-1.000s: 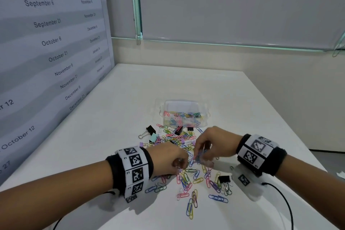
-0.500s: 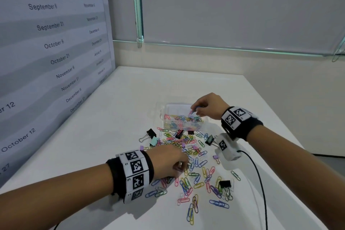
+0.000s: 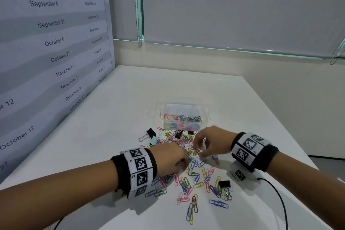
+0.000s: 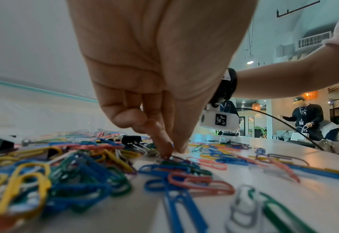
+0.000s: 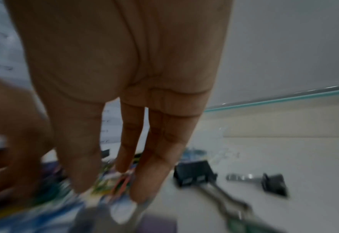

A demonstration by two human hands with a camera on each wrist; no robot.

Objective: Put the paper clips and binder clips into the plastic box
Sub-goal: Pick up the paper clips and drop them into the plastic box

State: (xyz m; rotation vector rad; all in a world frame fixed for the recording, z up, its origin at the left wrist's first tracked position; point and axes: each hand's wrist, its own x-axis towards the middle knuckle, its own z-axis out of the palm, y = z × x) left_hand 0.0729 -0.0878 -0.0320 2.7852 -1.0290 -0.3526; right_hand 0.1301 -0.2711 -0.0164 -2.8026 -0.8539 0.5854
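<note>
paper clips (image 3: 194,179) – bright multicolour heap | left hand (image 3: 169,160) pinching one | right hand (image 3: 211,143) fingers loose, empty | plastic box (image 3: 183,117) part-filled – bare table (image 3: 130,99) behind

An office, by the look of it: a plain white tabletop (image 3: 115,110) stands in a corner against a pale wall; on the left hangs a large printed schedule (image 3: 48,43) listing dates from August to February in grey bands; a glass partition edge (image 3: 139,5) with a greenish tint runs up behind; the left wrist view opens onto a wide shared room with orange pendant lamps (image 4: 310,95), potted plants (image 4: 261,130), a ceiling vent (image 4: 314,39), and people wearing lanyard badges (image 4: 304,119) standing at further desks.
</note>
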